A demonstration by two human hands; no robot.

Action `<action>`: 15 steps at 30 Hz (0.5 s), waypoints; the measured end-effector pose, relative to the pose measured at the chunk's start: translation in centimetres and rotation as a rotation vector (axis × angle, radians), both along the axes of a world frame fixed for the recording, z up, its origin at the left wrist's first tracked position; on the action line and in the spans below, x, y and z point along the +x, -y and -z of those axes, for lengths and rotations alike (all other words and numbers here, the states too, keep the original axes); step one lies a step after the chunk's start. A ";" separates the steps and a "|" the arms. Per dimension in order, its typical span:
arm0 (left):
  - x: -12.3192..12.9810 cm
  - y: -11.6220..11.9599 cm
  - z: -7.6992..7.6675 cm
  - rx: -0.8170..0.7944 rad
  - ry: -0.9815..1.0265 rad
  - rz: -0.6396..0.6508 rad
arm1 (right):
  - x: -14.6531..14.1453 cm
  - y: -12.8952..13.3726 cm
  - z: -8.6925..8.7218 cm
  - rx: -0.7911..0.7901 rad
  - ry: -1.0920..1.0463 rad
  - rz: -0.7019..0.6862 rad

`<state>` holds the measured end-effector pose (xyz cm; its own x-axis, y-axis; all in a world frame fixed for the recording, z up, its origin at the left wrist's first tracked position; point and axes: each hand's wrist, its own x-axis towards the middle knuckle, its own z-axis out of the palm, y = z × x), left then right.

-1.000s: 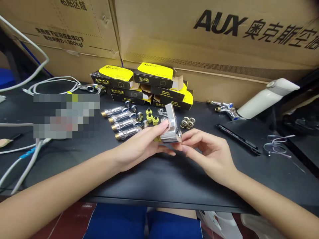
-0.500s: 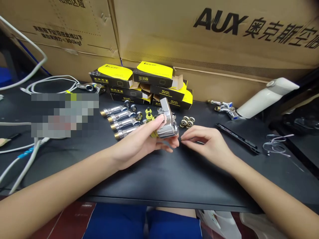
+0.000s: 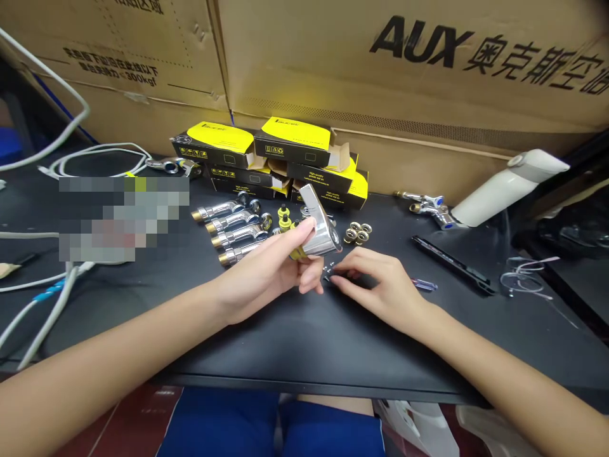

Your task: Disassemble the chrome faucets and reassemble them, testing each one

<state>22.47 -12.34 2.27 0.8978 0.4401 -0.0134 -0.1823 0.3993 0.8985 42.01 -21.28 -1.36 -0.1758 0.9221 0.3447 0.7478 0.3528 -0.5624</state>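
My left hand is wrapped round a chrome faucet handle, its flat lever pointing up and its round end tilted to the right. A bit of yellow shows under the handle, beside my thumb. My right hand rests low over the table, thumb and forefinger drawn together at some small shiny metal parts. What lies between those fingertips is too small to make out. A screwdriver with a clear purple handle lies partly behind my right hand.
Chrome elbow fittings lie in a row by yellow-and-black cartridges. Metal rings sit right of them. Yellow-and-black boxes are stacked behind. A white bottle, glasses, a black strip and cables lie farther out.
My right hand has moved left and down to the small metal parts, uncovering the screwdriver. The faucet handle has turned slightly in my left hand, whose fingers have curled in.
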 end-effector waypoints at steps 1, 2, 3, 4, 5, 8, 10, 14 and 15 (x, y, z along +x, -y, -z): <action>0.0 0.0 0.0 0.003 0.002 0.000 | -0.1 0.0 0.2 0.001 0.018 -0.005; 0.0 0.0 0.0 0.007 0.003 0.000 | -0.2 0.0 0.4 0.005 0.041 -0.014; 0.0 0.0 0.0 0.009 0.002 0.000 | -0.3 0.0 0.7 0.006 0.066 -0.026; 0.0 0.0 0.0 0.011 0.001 0.000 | -0.4 -0.1 0.9 0.006 0.088 -0.037; 0.0 0.0 0.0 0.011 0.000 0.001 | -0.5 -0.1 1.1 0.003 0.104 -0.043; 0.0 0.0 0.0 0.017 0.001 0.002 | -0.7 -0.2 1.3 -0.025 0.121 -0.040; 0.0 0.0 0.0 0.022 0.002 0.003 | -0.8 -0.2 1.2 -0.046 0.122 -0.041; 0.0 0.0 0.0 0.023 0.000 -0.001 | -0.6 -0.1 0.7 -0.043 0.090 -0.064; 0.0 0.0 0.0 0.022 -0.001 -0.004 | -0.5 -0.1 0.6 -0.028 0.072 -0.062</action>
